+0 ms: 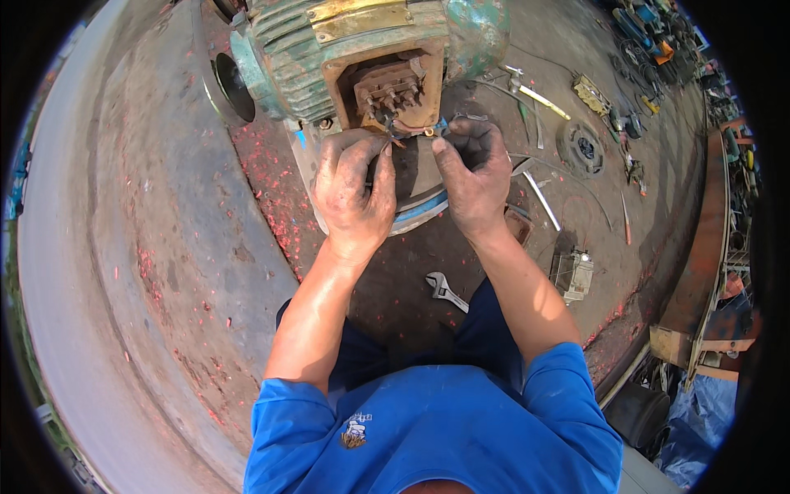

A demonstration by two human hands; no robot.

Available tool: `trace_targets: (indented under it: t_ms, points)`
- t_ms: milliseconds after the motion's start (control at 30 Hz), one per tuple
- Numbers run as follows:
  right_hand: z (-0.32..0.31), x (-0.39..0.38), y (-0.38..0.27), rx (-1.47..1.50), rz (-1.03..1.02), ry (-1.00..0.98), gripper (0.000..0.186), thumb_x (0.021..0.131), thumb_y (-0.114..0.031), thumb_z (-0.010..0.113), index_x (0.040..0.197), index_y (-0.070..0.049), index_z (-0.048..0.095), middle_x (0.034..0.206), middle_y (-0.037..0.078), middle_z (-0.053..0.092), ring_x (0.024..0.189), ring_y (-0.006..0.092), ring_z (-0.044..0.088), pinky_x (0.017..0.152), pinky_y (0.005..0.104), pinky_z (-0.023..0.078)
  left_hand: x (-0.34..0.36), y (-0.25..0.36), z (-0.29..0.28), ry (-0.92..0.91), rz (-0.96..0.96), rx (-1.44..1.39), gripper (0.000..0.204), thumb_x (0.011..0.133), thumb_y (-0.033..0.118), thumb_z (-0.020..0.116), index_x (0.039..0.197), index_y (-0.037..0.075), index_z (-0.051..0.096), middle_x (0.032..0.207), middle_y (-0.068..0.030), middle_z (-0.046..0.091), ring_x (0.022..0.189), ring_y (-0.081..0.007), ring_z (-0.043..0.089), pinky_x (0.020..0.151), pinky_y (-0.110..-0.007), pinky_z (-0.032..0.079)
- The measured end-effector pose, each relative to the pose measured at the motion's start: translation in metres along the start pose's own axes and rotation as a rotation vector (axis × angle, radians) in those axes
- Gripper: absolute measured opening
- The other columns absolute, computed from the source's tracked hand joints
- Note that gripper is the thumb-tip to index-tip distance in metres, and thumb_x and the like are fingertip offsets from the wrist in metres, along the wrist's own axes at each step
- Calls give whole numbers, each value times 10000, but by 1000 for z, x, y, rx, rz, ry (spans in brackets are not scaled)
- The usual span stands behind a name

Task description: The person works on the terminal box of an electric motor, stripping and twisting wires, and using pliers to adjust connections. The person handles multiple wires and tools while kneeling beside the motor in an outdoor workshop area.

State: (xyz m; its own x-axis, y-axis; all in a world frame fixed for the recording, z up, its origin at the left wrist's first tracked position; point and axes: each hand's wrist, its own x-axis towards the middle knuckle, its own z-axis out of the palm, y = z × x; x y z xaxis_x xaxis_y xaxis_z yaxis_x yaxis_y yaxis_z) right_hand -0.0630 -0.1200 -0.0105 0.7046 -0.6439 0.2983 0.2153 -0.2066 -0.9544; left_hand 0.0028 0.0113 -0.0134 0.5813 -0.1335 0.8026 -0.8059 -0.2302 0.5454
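Note:
A green, rust-stained electric motor [296, 62] lies in front of me. Its square terminal box [336, 76] is uncovered and shows a rusty terminal block [387, 86] with several studs. At the box's lower edge, my left hand [358, 188] pinches the end of a dark wire [396, 135] between thumb and fingertips. Just right of it, my right hand [477, 174] is closed, thumb toward bent fingers; what it holds is too small and hidden to tell. A small brass-coloured ring or nut [429, 132] and a bit of blue show between the hands.
An adjustable wrench [447, 291] lies on the ground between my legs. To the right are a hammer [539, 97], a metal bar [542, 200], a round pulley-like part [581, 149] and a grey metal box [573, 274]. Piled tools and parts [650, 49] fill the far right.

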Motion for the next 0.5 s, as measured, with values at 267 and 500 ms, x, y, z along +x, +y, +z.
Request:
trace_targets:
  t_ms: [267, 500]
  points:
    - [13, -19, -8, -345, -412, -159, 407, 740, 45, 726, 1120, -20, 594, 778, 91, 646, 658, 250, 635, 583, 348, 497, 4, 12, -6, -142, -152, -149, 167, 806, -2, 725, 967, 21, 689, 859, -112, 665, 744, -269, 660, 645, -343, 527]
    - [24, 0, 0, -433, -675, -155, 401, 718, 17, 720, 1104, -44, 629, 879, 130, 677, 727, 317, 656, 621, 371, 527, 8, 6, -15, -182, -171, -202, 155, 811, 2, 724, 961, 0, 688, 901, -125, 674, 815, -274, 664, 715, -337, 531]
